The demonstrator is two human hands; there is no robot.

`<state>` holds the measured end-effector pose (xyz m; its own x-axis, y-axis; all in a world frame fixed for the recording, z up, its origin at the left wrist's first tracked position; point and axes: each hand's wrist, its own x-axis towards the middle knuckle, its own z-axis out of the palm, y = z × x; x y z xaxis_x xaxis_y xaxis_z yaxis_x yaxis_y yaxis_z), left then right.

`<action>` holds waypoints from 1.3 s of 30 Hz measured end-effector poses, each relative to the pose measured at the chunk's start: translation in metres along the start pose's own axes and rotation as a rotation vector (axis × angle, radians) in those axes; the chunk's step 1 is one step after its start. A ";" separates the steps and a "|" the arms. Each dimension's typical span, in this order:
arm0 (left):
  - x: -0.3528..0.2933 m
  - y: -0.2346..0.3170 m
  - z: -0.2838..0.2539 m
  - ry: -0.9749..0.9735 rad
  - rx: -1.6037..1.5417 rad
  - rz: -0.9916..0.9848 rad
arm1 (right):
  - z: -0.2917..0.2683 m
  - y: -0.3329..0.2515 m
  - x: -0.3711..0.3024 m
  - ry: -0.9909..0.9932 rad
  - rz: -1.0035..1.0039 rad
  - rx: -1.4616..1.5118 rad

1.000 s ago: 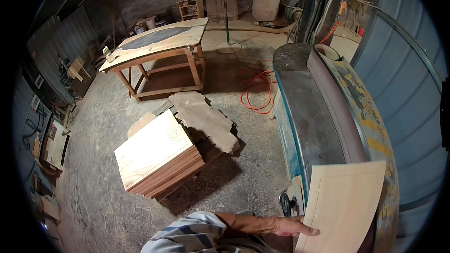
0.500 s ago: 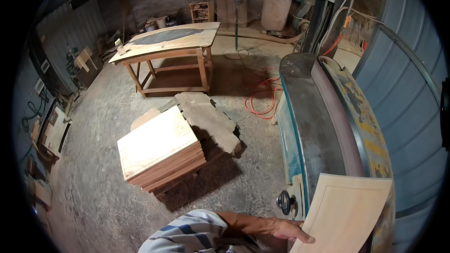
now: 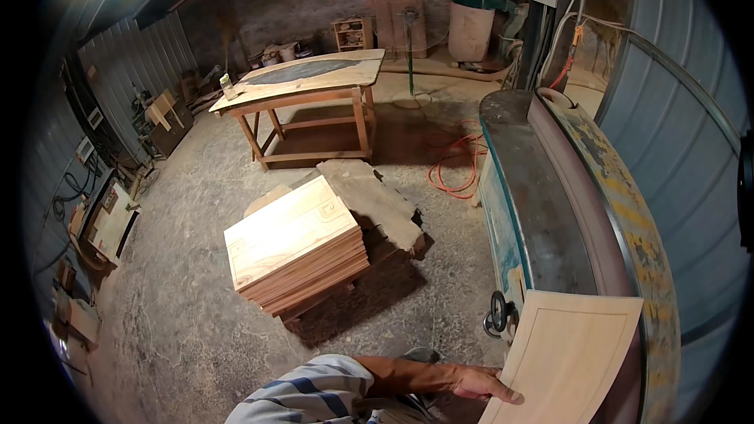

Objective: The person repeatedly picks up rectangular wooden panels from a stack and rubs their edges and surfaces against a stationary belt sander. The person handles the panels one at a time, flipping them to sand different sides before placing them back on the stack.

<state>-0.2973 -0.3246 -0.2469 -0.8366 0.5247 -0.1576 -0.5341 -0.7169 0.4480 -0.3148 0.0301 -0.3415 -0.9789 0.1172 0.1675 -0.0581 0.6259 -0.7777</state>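
My left hand (image 3: 484,384) grips the left edge of a pale wooden panel (image 3: 569,353), thumb on its top face and the fingers hidden underneath. The panel has a thin grooved border line. Its far end overlaps the near part of a long belt sander (image 3: 542,196), whose dark metal table runs beside an upright brownish-pink belt (image 3: 577,180). My right hand is out of view. Left of the machine, a stack of similar wooden panels (image 3: 302,271) sits low above the floor, its top panel showing grooved lines.
A black handwheel (image 3: 497,312) sticks out from the sander's side. An orange cable (image 3: 452,180) lies coiled on the floor. Behind the stack stand a brown sheet (image 3: 377,204) lying flat and a wooden worktable (image 3: 365,122). A corrugated metal wall (image 3: 683,110) closes the right side.
The view has swung a little left, so the room appears shifted right. The panel, still in my left hand, has moved slightly left relative to the sander.
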 end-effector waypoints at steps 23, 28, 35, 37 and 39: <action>0.015 -0.004 -0.047 -0.016 0.093 -0.337 | -0.042 0.025 -0.357 1.074 0.724 0.892; 0.042 -0.027 -0.009 -0.067 0.203 -0.416 | -0.022 -0.030 -0.396 1.292 0.674 0.979; 0.086 -0.108 -0.001 -0.046 0.298 -0.658 | -0.003 -0.051 -0.448 1.704 1.033 0.766; 0.087 -0.116 0.031 -0.173 0.302 -0.614 | -0.006 -0.045 -0.447 1.736 1.054 0.703; 0.089 -0.128 0.036 -0.159 0.342 -0.607 | -0.041 -0.062 -0.430 1.580 1.633 0.552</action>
<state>-0.2991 -0.1696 -0.2864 -0.3614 0.8649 -0.3484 -0.8098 -0.1060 0.5770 0.1176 -0.0274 -0.3400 0.5827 0.5732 -0.5762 0.0330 -0.7250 -0.6879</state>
